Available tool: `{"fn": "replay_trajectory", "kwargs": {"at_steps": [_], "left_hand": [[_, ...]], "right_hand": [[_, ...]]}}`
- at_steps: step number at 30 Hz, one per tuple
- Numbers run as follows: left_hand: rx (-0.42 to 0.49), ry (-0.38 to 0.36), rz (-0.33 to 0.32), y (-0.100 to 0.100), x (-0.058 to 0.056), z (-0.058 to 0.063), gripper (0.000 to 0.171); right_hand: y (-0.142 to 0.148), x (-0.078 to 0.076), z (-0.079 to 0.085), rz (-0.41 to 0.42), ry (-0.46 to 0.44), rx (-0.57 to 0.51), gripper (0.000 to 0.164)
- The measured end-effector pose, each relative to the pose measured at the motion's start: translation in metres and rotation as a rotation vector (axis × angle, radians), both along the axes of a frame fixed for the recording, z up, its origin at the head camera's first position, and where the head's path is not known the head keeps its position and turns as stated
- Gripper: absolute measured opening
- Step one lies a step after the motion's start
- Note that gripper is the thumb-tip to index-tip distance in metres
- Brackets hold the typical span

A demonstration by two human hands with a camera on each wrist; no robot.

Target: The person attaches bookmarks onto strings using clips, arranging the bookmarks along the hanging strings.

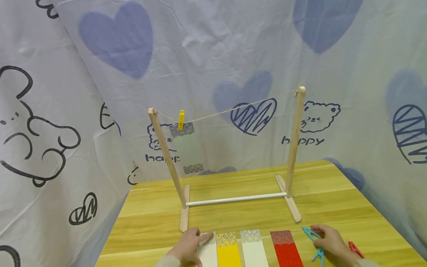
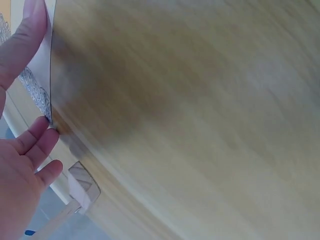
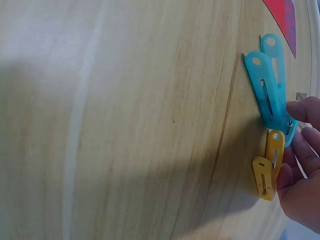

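My left hand (image 1: 186,244) rests on the leftmost white card (image 1: 208,254), its index finger straight across the lace-patterned top. In the left wrist view the thumb lies on this card (image 2: 42,75), other fingertips at its corner. My right hand (image 1: 331,241) pinches a teal clothespin (image 1: 311,233) on the table. Another teal clothespin (image 1: 319,255) is just below it, and a yellow clothespin (image 3: 270,165) lies by the thumb in the right wrist view. Right of the left hand lie a yellow card (image 1: 228,256), a second white card (image 1: 255,254) and a red card (image 1: 288,254).
A wooden frame (image 1: 294,148) with a string (image 1: 230,110) stands behind the cards. On the string's left part a yellow clothespin (image 1: 181,119) holds a pale patterned card (image 1: 188,148). A red clothespin (image 1: 355,249) lies beside the right wrist. Printed cloth hangs behind the table (image 1: 240,218).
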State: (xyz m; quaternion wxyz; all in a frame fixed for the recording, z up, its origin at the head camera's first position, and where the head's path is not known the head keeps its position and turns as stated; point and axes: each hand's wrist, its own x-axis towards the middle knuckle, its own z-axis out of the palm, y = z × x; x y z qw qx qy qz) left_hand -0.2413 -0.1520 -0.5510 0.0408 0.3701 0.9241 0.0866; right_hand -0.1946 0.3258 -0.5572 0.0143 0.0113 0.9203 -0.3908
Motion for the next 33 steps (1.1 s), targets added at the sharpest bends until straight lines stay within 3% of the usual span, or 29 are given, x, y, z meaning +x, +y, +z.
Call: {"fn": "replay_trajectory", "kwargs": {"at_steps": [11, 20, 26, 33], "left_hand": [[0.045, 0.018, -0.006, -0.0004, -0.0025, -0.0029, 0.106], [0.044, -0.008, 0.029, 0.0032, -0.0036, 0.003, 0.106], [0.056, -0.043, 0.045, 0.0044, -0.0054, 0.0029, 0.105], [0.056, -0.04, 0.032, 0.005, -0.0101, -0.0012, 0.104]], "right_hand": [[-0.0025, 0.0002, -0.0014, -0.03, 0.021, 0.02, 0.047], [-0.001, -0.0022, 0.0011, 0.024, 0.051, 0.112, 0.042], [-0.0008, -0.0017, 0.0027, -0.014, 0.053, 0.007, 0.04], [0.001, -0.0017, 0.0047, -0.031, 0.18, -0.008, 0.035]]}}
